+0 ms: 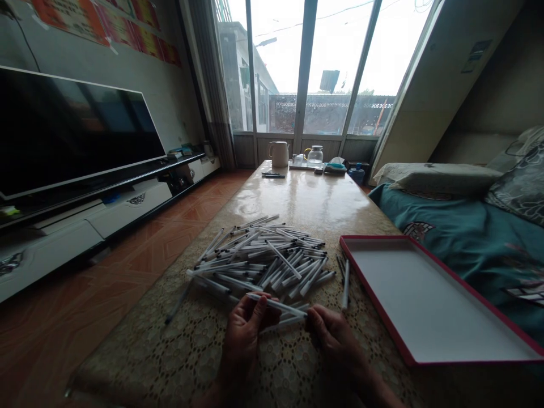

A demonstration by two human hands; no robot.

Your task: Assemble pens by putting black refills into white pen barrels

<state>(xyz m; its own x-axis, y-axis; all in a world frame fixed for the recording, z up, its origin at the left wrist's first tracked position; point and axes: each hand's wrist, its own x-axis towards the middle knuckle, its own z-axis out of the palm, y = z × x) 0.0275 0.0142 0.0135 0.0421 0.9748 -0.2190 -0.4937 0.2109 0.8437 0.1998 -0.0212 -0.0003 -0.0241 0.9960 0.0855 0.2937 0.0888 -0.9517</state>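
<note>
A white pen [280, 306] with a dark end is held between my two hands, slanting slightly down to the right. My left hand [247, 322] pinches its left end between thumb and fingers. At its dark right end, the fingers of my right hand [330, 328] are closed around the tip. Just beyond my hands lies a large loose pile of similar white pens [263, 255] with dark ends, pointing in many directions. Under the held pen, more white pens rest on the patterned tablecloth [178, 362], partly hidden by my hands.
A shallow box with a red rim [376, 314] and white inside lies at the right. Between it and the pile is a stray pen [345, 286]. A kettle [279, 154], a glass pot [315, 156] and a tissue box [335, 166] stand at the far end. A sofa [446, 226] borders the right side.
</note>
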